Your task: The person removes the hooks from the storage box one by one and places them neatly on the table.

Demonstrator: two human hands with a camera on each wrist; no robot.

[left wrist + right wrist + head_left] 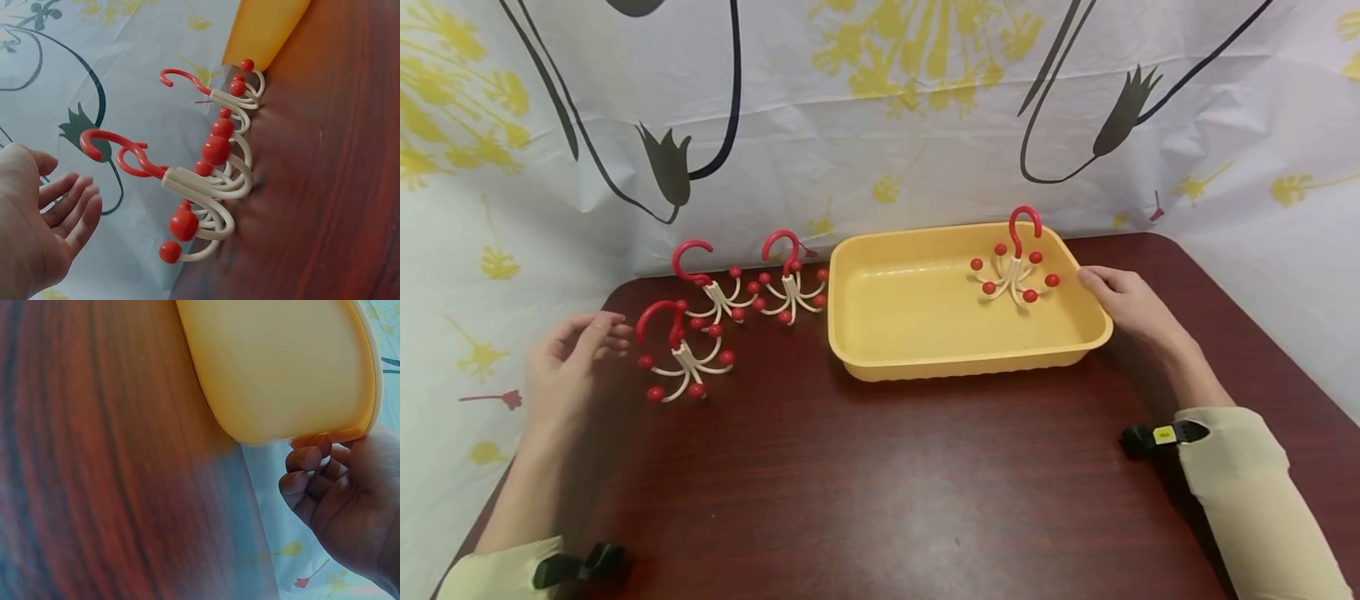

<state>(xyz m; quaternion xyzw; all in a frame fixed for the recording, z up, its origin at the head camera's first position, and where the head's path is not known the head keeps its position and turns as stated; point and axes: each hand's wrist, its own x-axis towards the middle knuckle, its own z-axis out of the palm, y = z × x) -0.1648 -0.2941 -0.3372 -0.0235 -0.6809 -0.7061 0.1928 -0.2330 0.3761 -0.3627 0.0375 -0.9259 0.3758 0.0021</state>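
Observation:
My right hand (1133, 310) grips the right rim of a yellow plastic tray (917, 365), thumb on top; in the right wrist view its curled fingers (304, 458) sit under the rim. Inside the tray, toward its right end, one multi-arm hanger (1016, 271) stands with its red hook up and red balls on its cream arms. Left of the tray are three like it: one close to its wall (789, 287), another behind (717, 300), and a nearer hanger (685, 358). My left hand (568, 358) is held beside the nearer hanger's hook, fingers loosely bent, holding nothing.
Everything stands on a dark red wood-grain table (850, 483). A white cloth (880, 150) with yellow and grey flower prints hangs right behind the tray and hangers, and runs along the table's sides. Both wrists wear black straps.

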